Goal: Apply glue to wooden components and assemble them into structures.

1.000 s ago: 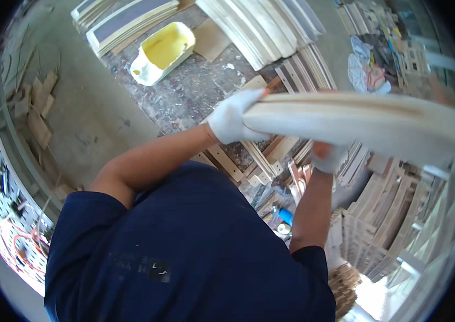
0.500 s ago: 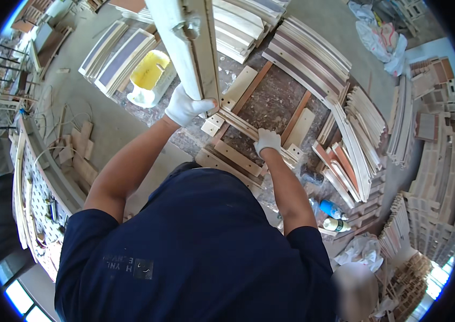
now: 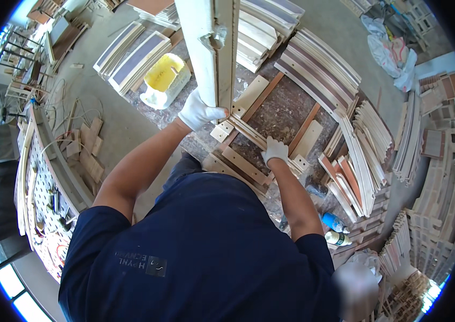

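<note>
Workshop counter (image 3: 286, 115); your left hand (image 3: 199, 111) has its fingers clenched round the upright board (image 3: 211, 48); right hand (image 3: 274, 150) presses the slats (image 3: 254, 140); the board may topple.

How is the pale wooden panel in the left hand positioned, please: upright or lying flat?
Upright: the left hand grips the wooden panel near its lower end, standing above the workbench.

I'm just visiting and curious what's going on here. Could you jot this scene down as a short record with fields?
Setting: woodworking shop seen from above
Left hand: white glove, gripping a long pale wooden frame piece held upright
Right hand: white glove, resting on wooden slats laid on the worktable
Nearby: yellow plastic container on the table; stacks of curved wooden slats to the right; glue bottles by the right elbow
Left wall: pegboard with tools
</note>
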`<state>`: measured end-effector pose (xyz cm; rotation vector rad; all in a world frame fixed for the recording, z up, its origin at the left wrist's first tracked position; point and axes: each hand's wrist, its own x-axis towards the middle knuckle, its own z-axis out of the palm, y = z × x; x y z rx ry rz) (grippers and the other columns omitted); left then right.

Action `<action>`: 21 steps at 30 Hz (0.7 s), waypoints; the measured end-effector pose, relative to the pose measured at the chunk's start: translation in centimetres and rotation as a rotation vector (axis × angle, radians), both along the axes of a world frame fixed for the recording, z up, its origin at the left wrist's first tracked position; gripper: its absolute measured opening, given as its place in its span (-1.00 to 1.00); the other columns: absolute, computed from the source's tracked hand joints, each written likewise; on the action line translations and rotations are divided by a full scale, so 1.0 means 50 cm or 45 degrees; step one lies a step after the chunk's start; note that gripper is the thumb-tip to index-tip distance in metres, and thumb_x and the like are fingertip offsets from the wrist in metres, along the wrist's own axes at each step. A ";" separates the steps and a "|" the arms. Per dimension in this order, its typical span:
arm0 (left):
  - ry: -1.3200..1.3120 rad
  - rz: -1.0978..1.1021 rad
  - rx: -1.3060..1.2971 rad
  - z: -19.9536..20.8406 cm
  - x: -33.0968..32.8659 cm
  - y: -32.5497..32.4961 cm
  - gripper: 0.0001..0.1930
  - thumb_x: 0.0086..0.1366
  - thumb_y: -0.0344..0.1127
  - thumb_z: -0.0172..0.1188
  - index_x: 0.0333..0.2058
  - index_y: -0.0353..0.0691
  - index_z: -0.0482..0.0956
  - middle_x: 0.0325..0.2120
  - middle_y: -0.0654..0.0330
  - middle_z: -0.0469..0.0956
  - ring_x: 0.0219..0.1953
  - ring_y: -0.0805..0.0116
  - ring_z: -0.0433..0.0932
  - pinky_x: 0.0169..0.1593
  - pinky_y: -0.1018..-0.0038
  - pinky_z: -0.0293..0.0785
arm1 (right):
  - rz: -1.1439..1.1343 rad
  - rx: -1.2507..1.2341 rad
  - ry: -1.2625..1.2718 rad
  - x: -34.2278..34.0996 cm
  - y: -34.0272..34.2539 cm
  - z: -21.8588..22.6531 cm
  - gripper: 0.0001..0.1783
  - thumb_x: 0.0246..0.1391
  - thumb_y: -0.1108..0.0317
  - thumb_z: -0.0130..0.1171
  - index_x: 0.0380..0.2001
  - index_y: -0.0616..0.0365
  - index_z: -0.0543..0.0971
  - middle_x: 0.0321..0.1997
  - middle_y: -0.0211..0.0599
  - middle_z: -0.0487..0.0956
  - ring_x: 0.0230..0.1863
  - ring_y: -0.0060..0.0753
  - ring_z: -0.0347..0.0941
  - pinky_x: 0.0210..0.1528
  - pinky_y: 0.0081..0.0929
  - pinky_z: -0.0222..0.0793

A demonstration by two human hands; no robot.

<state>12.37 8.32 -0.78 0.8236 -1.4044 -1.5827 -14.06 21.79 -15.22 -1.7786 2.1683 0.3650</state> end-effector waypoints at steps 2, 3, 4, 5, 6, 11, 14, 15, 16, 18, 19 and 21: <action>0.008 -0.055 0.068 0.001 0.002 0.001 -0.07 -0.33 -0.32 0.66 0.09 -0.35 0.39 -0.04 0.08 0.56 -0.05 0.31 0.51 0.09 0.45 0.39 | -0.013 -0.031 0.003 0.001 0.008 -0.008 -0.72 -0.09 0.21 0.25 -0.26 0.02 0.60 -0.26 -0.19 0.65 -0.15 -0.04 0.55 -0.11 -0.16 0.39; 0.012 -0.082 0.100 0.002 0.003 -0.002 -0.04 -0.35 -0.30 0.68 0.11 -0.36 0.37 -0.03 0.08 0.55 -0.03 0.30 0.50 0.11 0.45 0.38 | -0.019 -0.049 0.006 0.001 0.005 -0.011 -0.72 -0.09 0.20 0.25 -0.27 0.02 0.60 -0.26 -0.18 0.66 -0.15 -0.03 0.56 -0.11 -0.16 0.40; 0.017 -0.093 0.111 0.008 0.004 0.007 0.02 -0.38 -0.29 0.69 0.13 -0.36 0.34 0.00 0.08 0.54 -0.01 0.28 0.49 0.14 0.45 0.35 | -0.028 -0.006 -0.015 0.008 0.007 -0.006 -0.72 -0.08 0.19 0.24 -0.28 0.03 0.61 -0.27 -0.17 0.66 -0.18 0.00 0.57 -0.12 -0.15 0.41; 0.024 -0.099 0.105 0.020 0.004 0.001 0.07 -0.41 -0.27 0.71 0.16 -0.36 0.31 0.02 0.08 0.52 0.02 0.25 0.48 0.18 0.45 0.32 | -0.031 0.021 -0.034 0.012 -0.012 0.005 -0.72 -0.08 0.17 0.24 -0.28 0.04 0.61 -0.28 -0.15 0.66 -0.20 0.03 0.58 -0.13 -0.15 0.43; -0.030 -0.194 0.118 0.030 0.018 -0.010 0.10 -0.35 -0.21 0.69 0.20 -0.37 0.28 0.10 0.03 0.46 0.10 0.20 0.44 0.24 0.44 0.27 | -0.030 -0.023 -0.021 0.015 -0.021 -0.018 -0.68 -0.10 0.12 0.26 -0.29 0.05 0.61 -0.29 -0.13 0.67 -0.24 0.06 0.59 -0.17 -0.12 0.46; -0.139 -0.180 -0.336 -0.002 0.070 -0.025 0.12 -0.22 -0.09 0.61 0.29 -0.34 0.18 0.21 -0.03 0.32 0.20 0.18 0.36 0.30 0.40 0.23 | -0.195 0.137 0.091 0.013 0.004 -0.034 -0.68 -0.11 0.10 0.25 -0.28 0.00 0.59 -0.30 -0.15 0.67 -0.22 0.05 0.59 -0.14 -0.12 0.43; 0.044 -0.216 -0.297 0.006 0.161 -0.067 0.01 -0.12 -0.17 0.55 0.28 -0.35 0.20 0.16 -0.01 0.38 0.15 0.17 0.40 0.26 0.37 0.30 | -0.204 0.263 0.202 0.033 -0.005 -0.029 -0.66 -0.09 0.15 0.22 -0.22 0.04 0.58 -0.22 -0.13 0.65 -0.19 0.08 0.57 -0.12 -0.12 0.41; 0.054 -0.202 -0.261 0.018 0.209 -0.075 -0.06 -0.06 -0.21 0.52 0.26 -0.35 0.23 0.14 -0.01 0.40 0.13 0.18 0.42 0.24 0.37 0.33 | -0.181 0.109 0.237 0.042 0.010 -0.030 -0.66 -0.10 0.17 0.22 -0.23 0.06 0.57 -0.23 -0.12 0.65 -0.21 0.10 0.56 -0.12 -0.12 0.42; -0.011 -0.160 -0.246 0.041 0.267 -0.095 -0.24 0.04 -0.30 0.42 0.20 -0.38 0.31 0.07 0.02 0.46 0.06 0.25 0.47 0.17 0.39 0.41 | -0.160 -0.050 0.270 0.059 0.014 -0.025 -0.66 -0.12 0.19 0.23 -0.23 0.09 0.57 -0.24 -0.12 0.64 -0.22 0.11 0.55 -0.12 -0.11 0.42; 0.003 0.040 -0.048 0.028 0.378 -0.126 -0.40 0.08 -0.37 0.36 0.12 -0.35 0.41 -0.03 0.10 0.53 -0.01 0.32 0.51 0.11 0.44 0.44 | -0.114 -0.363 0.327 0.096 0.012 -0.015 -0.65 -0.15 0.23 0.23 -0.24 0.14 0.56 -0.25 -0.12 0.63 -0.25 0.14 0.53 -0.12 -0.10 0.44; -0.267 0.247 -0.207 -0.009 0.438 -0.159 -0.50 0.09 -0.42 0.32 0.05 -0.31 0.48 -0.12 0.16 0.58 -0.10 0.37 0.54 0.04 0.45 0.47 | -0.125 -0.350 0.341 0.116 0.004 -0.010 -0.65 -0.15 0.23 0.23 -0.24 0.14 0.56 -0.25 -0.12 0.63 -0.25 0.14 0.53 -0.12 -0.10 0.44; -0.258 0.528 -0.048 -0.117 0.548 -0.224 -0.56 0.16 -0.52 0.23 0.06 -0.33 0.48 -0.13 0.13 0.57 -0.17 0.38 0.56 -0.04 0.55 0.48 | -0.108 -0.590 0.230 0.153 0.010 -0.007 -0.63 -0.11 0.27 0.20 -0.18 0.16 0.56 -0.17 -0.13 0.61 -0.25 0.09 0.51 -0.11 -0.13 0.43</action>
